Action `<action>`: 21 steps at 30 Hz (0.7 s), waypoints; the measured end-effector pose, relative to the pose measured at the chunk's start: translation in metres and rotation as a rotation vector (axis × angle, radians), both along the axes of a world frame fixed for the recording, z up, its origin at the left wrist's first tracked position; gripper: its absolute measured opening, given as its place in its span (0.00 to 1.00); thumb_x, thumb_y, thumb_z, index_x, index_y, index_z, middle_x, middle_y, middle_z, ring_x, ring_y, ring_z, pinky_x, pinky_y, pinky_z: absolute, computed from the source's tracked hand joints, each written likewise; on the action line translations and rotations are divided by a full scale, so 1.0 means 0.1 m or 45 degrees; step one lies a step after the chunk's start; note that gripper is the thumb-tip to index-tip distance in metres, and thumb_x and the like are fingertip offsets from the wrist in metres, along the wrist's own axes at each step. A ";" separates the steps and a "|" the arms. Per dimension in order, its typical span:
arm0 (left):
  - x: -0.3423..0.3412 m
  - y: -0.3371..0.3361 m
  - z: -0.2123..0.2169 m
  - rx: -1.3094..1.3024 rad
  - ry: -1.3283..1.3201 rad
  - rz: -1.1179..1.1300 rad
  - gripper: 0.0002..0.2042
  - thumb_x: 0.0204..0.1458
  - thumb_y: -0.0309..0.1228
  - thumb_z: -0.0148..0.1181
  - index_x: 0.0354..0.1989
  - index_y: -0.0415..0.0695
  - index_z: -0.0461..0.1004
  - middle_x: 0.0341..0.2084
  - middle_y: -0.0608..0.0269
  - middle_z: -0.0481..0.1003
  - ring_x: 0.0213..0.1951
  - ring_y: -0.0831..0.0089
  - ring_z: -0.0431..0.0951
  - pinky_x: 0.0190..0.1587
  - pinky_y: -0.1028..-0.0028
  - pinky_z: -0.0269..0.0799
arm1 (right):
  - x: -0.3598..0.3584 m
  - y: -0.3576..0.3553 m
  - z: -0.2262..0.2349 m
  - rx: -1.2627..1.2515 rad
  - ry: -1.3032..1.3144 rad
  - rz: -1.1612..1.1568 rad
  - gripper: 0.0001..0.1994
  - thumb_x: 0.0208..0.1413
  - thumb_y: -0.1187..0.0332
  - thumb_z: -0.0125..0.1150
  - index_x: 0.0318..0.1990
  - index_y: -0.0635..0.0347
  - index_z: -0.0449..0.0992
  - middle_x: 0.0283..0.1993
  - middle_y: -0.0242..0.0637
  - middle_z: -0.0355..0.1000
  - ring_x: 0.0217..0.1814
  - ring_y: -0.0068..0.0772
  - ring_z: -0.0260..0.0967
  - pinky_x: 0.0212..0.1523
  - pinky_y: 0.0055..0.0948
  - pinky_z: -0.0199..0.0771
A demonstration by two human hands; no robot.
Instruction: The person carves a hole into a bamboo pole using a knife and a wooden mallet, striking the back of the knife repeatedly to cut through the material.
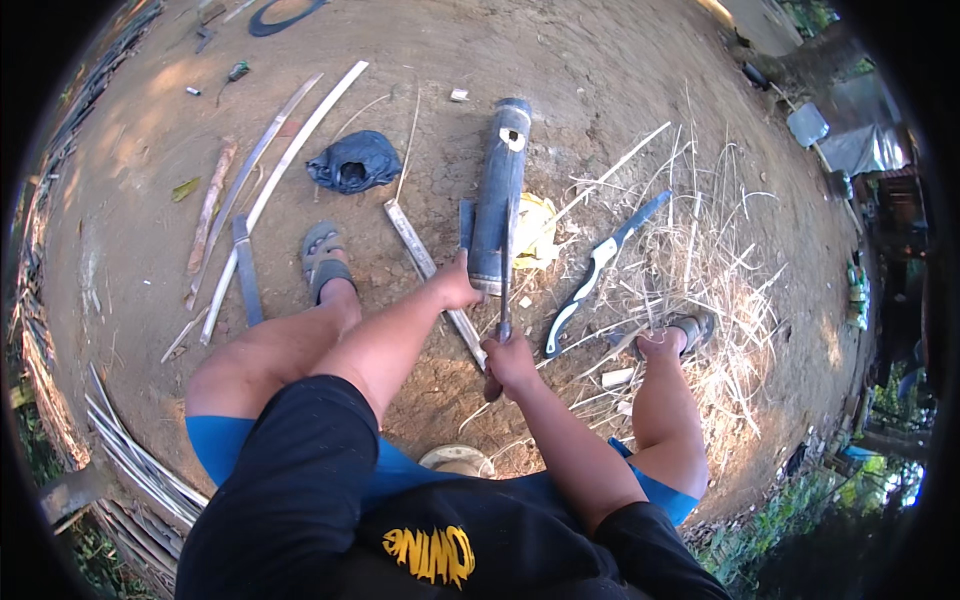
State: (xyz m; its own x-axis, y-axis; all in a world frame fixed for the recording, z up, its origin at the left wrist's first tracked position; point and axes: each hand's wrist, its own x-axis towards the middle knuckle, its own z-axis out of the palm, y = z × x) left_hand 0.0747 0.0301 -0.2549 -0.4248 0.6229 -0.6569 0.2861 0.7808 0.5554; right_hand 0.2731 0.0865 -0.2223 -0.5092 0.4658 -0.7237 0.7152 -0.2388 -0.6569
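A dark grey bamboo tube (500, 185) stands tilted away from me on the dirt between my feet. My left hand (458, 285) grips its near end. My right hand (510, 362) is closed on the wooden handle of a long knife (505, 290), whose blade rests against the tube's near end. A narrow split strip (466, 222) lies along the tube's left side.
A second knife with a white-and-dark handle (590, 280) lies on dry shavings (690, 270) to the right. Long split bamboo strips (280, 170) and a flat slat (430, 275) lie left. A dark cloth (353, 162), a yellow wrapper (536, 235) and a bundle of strips (130, 450) are nearby.
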 end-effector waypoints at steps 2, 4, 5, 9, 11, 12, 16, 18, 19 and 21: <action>0.27 0.09 -0.26 -0.013 0.087 0.061 0.66 0.40 0.50 0.77 0.74 0.35 0.29 0.69 0.33 0.52 0.69 0.42 0.57 0.71 0.58 0.56 | -0.01 0.02 0.09 -0.082 0.069 -0.026 0.08 0.52 0.70 0.61 0.32 0.64 0.68 0.20 0.39 0.69 0.19 0.34 0.69 0.21 0.37 0.68; 0.40 0.14 -0.38 -0.067 0.160 0.046 0.69 0.38 0.53 0.77 0.74 0.37 0.26 0.69 0.34 0.52 0.69 0.41 0.56 0.70 0.53 0.56 | -0.01 0.05 0.16 -0.130 0.059 0.021 0.09 0.54 0.73 0.61 0.39 0.64 0.67 0.22 0.35 0.68 0.19 0.29 0.66 0.20 0.32 0.67; 0.44 0.17 -0.40 -0.077 0.165 0.056 0.70 0.37 0.54 0.78 0.75 0.38 0.26 0.69 0.34 0.53 0.69 0.41 0.57 0.70 0.52 0.56 | 0.00 0.07 0.16 -0.154 0.091 0.027 0.11 0.54 0.75 0.60 0.42 0.64 0.66 0.23 0.34 0.67 0.18 0.27 0.65 0.19 0.29 0.67; 0.50 0.35 -0.35 -0.088 0.126 0.269 0.69 0.36 0.57 0.77 0.75 0.38 0.28 0.67 0.33 0.55 0.68 0.40 0.58 0.69 0.53 0.58 | 0.05 0.13 0.04 -0.058 -0.038 0.093 0.12 0.55 0.74 0.61 0.43 0.64 0.66 0.23 0.35 0.68 0.19 0.27 0.67 0.20 0.30 0.68; 0.51 0.43 -0.32 -0.110 0.155 0.339 0.69 0.35 0.59 0.76 0.75 0.39 0.30 0.67 0.34 0.56 0.67 0.40 0.59 0.68 0.51 0.58 | 0.07 0.12 -0.03 -0.039 -0.088 0.112 0.14 0.53 0.68 0.64 0.39 0.65 0.67 0.28 0.45 0.72 0.29 0.39 0.73 0.32 0.41 0.73; 0.52 0.47 -0.31 -0.141 0.155 0.355 0.69 0.35 0.59 0.76 0.75 0.39 0.30 0.67 0.35 0.56 0.67 0.40 0.58 0.68 0.50 0.57 | 0.08 0.11 -0.04 -0.018 -0.101 0.130 0.14 0.53 0.68 0.64 0.39 0.65 0.67 0.28 0.45 0.72 0.29 0.39 0.73 0.33 0.41 0.73; 0.53 0.51 -0.32 -0.195 0.185 0.393 0.67 0.36 0.60 0.75 0.75 0.41 0.32 0.69 0.39 0.53 0.70 0.44 0.52 0.70 0.46 0.48 | -0.05 0.15 0.30 -0.014 -0.147 0.157 0.12 0.56 0.69 0.62 0.40 0.65 0.67 0.27 0.42 0.72 0.26 0.37 0.72 0.30 0.37 0.73; 0.52 0.50 -0.32 -0.178 0.177 0.423 0.66 0.36 0.58 0.75 0.76 0.44 0.33 0.70 0.43 0.51 0.72 0.46 0.47 0.72 0.43 0.40 | -0.23 0.33 0.70 -0.332 -0.031 0.053 0.11 0.58 0.69 0.61 0.41 0.64 0.68 0.27 0.39 0.72 0.25 0.33 0.71 0.29 0.33 0.73; 0.52 0.49 -0.31 -0.187 0.153 0.431 0.66 0.36 0.57 0.76 0.76 0.46 0.33 0.71 0.44 0.50 0.74 0.48 0.45 0.72 0.42 0.36 | -0.34 0.44 0.94 -0.513 -0.043 -0.031 0.10 0.59 0.69 0.61 0.42 0.64 0.68 0.27 0.38 0.72 0.24 0.32 0.71 0.28 0.31 0.72; 0.51 0.49 -0.28 -0.183 0.148 0.442 0.66 0.36 0.58 0.76 0.76 0.47 0.33 0.71 0.46 0.50 0.73 0.48 0.45 0.72 0.41 0.37 | -0.58 0.79 1.38 -0.701 0.116 -0.205 0.09 0.62 0.67 0.60 0.41 0.64 0.70 0.27 0.36 0.72 0.24 0.27 0.70 0.27 0.25 0.73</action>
State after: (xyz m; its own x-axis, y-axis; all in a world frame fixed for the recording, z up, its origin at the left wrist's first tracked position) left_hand 0.1254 0.0790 -0.2832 -0.6708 0.3339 -0.6622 0.0456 0.9098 0.4126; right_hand 0.2149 0.1654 -0.0839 -0.5349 0.1097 -0.8378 0.5880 -0.6637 -0.4623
